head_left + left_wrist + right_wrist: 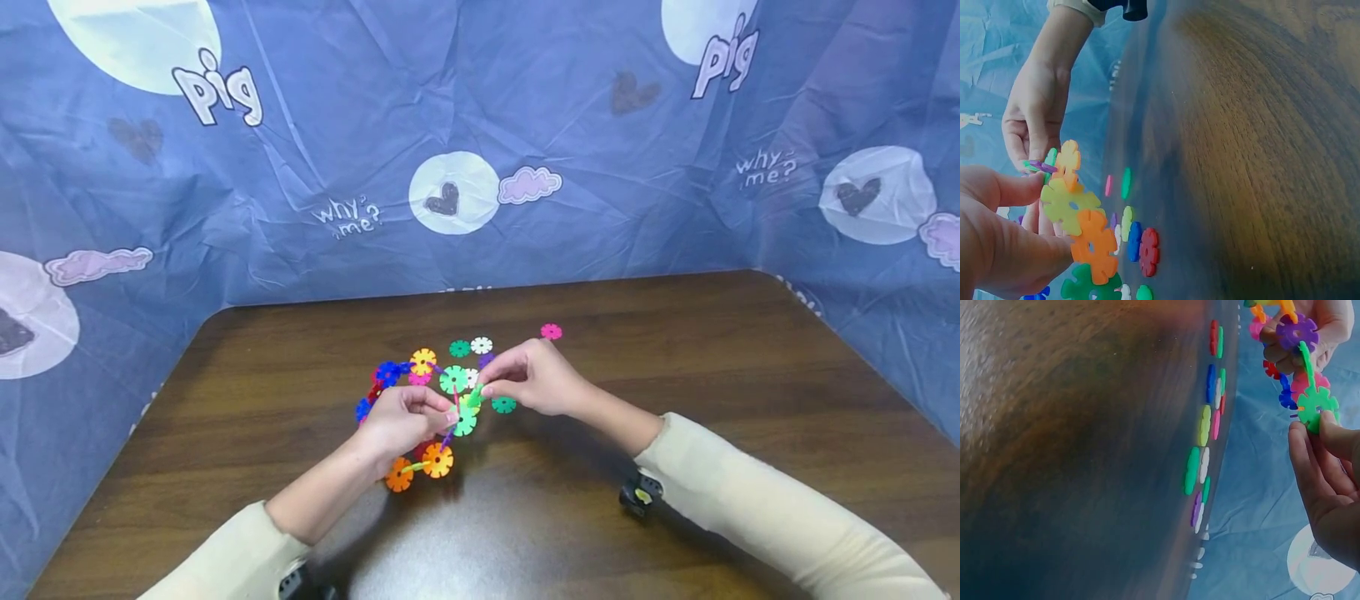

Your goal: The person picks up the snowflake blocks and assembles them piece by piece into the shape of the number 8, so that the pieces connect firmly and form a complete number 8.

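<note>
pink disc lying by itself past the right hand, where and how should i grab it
Pinch the pink disc by opposite edges of its notched rim, coming from above, probably with the right hand once that lets go of the green disc. It looks thin and flat on the table, well apart from the white disc, so its rim seems free.

- The left sleeve (228, 554) was long, plain and cream, ending short of the left hand (401, 423).
- The right sleeve (772, 504), also cream, had faint creases along its length.
- A black left wrist camera (294, 580), partly cut off, showed below that sleeve.
- A black right wrist camera (634, 505) carried a small yellow-green patch (642, 496).
- The right hand (543, 380) had bare fingers (506, 362).
</note>
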`<state>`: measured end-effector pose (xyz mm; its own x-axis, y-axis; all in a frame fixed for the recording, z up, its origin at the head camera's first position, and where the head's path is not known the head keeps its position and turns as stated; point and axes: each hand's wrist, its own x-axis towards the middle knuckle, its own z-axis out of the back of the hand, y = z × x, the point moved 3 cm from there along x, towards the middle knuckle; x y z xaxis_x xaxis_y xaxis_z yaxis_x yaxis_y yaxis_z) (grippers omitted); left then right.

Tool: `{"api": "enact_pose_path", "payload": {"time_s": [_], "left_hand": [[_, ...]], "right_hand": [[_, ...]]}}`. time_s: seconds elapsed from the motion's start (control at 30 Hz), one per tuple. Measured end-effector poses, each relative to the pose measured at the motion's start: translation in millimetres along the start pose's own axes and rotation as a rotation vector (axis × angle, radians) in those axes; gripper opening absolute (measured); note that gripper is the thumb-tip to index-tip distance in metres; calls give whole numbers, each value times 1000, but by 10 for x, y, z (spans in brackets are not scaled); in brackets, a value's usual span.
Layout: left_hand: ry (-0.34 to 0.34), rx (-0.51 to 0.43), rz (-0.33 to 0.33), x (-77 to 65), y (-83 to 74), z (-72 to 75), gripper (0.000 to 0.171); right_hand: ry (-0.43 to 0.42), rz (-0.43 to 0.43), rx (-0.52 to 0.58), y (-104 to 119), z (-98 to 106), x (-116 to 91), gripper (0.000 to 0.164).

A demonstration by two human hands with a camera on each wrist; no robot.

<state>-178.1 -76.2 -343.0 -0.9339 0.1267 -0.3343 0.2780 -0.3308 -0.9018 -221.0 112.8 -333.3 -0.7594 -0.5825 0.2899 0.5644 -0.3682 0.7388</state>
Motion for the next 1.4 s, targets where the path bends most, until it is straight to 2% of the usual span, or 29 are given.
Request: {"api": "enact_pose_path", "payload": {"time_s": [0.2,0.53,0.73,0.97,1.23,1.3,1.4], "left_hand": [[30,24,8,-2,-26,-3,14],[13,-74,-9,-22,5,-61,13],[19,-105,-12,-41,30,-71,15],[49,-117,-34,-60,25,-67,16],[16,-96,-59,-54,36,-78,14],[23,-103,-56,-55,35,-71,15],[28,-94,-50,-52,14,-51,15]], "right_hand": [[6,85,-20,31,-22,-9,11],[-74,114,-53,31,-73,-53,9],[-88,108,12,-15,-102,-86,8],[-76,154,95,-33,-118,-112,7],[-135,255,-13,4,-135,-123,8],[-137,246,-8,8,-133,-119,8],[-116,187,27,8,-119,-100,9]]}}
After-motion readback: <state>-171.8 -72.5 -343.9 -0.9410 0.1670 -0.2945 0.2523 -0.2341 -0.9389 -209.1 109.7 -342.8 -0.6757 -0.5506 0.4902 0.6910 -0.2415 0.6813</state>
